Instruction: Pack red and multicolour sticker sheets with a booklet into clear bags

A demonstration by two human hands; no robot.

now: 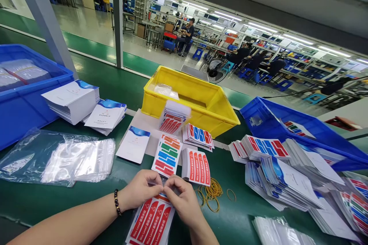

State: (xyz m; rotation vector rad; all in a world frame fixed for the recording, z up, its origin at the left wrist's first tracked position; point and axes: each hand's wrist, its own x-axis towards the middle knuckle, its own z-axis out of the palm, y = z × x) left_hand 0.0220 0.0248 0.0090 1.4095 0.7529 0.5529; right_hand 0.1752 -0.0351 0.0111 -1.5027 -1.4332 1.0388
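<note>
Both the left hand (142, 190) and the right hand (182, 197) pinch the top end of a clear bag (130, 233), thumbs and forefingers drawn in close to one another — the fingers partly hide whatever lies between them. A beaded bracelet (117, 202) circles the left wrist. Inside the bag is a red sheet (151, 220) printed with level marks, at the near side of the green bench (126, 183)

Just beyond the fingers lies a multicolour stack (167, 155), with a red stack (196, 166) to its right and a blue-and-red stack (198, 136) behind. Rubber bands (213, 192) sit in a loose heap right of the right hand, one ring (231, 195) apart from them. Left of the multicolour stack is a booklet (133, 145), partly on grey card (138, 120); a filled bag (173, 118) leans by the yellow bin (186, 97)

Farther left are empty bags (82, 159), two booklet piles (71, 101) and a blue bin (25, 103) holding packs. On the right, booklets (290, 180) and label stacks (266, 147) crowd before another blue bin (287, 122) — more clear bags (280, 231) lie nearer. Past the frame (118, 19), people sit at workbenches and a fan (213, 72) stands on the floor
</note>
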